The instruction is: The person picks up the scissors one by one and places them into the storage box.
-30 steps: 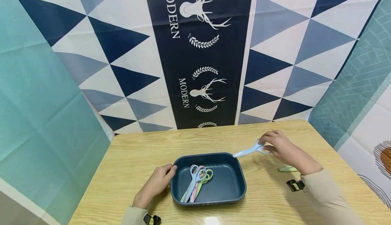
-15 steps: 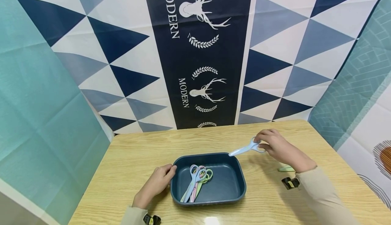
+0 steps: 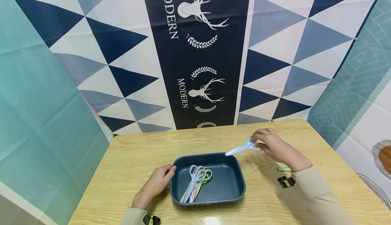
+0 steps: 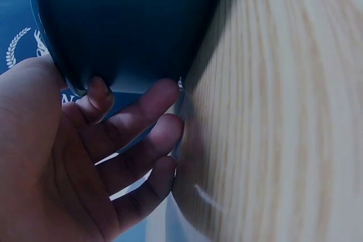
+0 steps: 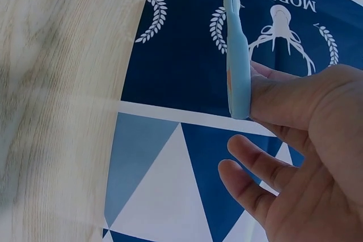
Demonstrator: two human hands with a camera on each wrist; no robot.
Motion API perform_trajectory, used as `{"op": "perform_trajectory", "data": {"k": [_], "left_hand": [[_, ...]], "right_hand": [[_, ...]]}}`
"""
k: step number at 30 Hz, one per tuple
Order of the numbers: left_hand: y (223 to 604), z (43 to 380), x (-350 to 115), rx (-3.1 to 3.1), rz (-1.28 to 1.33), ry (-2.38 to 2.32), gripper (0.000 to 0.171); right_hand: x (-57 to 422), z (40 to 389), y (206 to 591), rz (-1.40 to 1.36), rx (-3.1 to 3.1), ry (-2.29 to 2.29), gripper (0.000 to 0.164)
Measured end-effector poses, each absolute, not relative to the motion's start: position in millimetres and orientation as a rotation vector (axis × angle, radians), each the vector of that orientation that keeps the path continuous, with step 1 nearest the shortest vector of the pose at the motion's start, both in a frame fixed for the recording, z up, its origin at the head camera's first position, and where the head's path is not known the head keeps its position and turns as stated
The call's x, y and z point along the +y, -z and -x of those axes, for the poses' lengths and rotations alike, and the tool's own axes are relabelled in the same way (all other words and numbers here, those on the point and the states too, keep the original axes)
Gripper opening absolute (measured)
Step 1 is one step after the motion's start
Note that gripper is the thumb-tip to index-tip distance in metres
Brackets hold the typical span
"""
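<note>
Evidently the held scissors [image 3: 242, 148] hung off the far right corner of the box [image 3: 226, 184], tip towards it, handles farther out. Long axis slanted down slightly from handles to tip, so it ran askew to the box's far side. Tip overlapped the far rim in the head view; touching or clear of it, could not tell.

Right hand [image 3: 270, 146] was the nearer to these scissors, pinching them by the handle loops; its lower fingers stood free. Left hand [image 3: 157, 181] gripped the box's left rim, thumb over the edge, fingertips at the outer wall.

Inside the box, left half: blue pair [image 3: 190, 188] on top, pink pair [image 3: 193, 194] and green pair [image 3: 208, 176] under it, handles towards the far side. Overlap hid the exact count. Right half of the floor showed bare. Right of the box, on the desk [image 3: 140, 153], lay a green item [image 3: 284, 168], partly behind the right wrist.
</note>
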State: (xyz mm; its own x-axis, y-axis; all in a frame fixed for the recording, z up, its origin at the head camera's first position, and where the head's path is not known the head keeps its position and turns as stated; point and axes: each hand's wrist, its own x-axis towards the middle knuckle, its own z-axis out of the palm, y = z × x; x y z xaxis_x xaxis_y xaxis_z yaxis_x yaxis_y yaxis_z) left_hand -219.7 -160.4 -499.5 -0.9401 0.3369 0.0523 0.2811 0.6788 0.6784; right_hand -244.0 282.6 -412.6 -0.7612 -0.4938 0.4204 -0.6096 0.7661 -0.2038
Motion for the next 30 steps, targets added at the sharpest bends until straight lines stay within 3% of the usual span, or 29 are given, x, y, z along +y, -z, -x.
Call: {"op": "perform_trajectory", "data": {"k": [30], "left_hand": [[499.5,219.0,-160.8,2.809,-0.537,-1.127,0.045]], "right_hand": [[257.0,251.8,411.2,-0.907,-2.610,-0.496,0.018]]}}
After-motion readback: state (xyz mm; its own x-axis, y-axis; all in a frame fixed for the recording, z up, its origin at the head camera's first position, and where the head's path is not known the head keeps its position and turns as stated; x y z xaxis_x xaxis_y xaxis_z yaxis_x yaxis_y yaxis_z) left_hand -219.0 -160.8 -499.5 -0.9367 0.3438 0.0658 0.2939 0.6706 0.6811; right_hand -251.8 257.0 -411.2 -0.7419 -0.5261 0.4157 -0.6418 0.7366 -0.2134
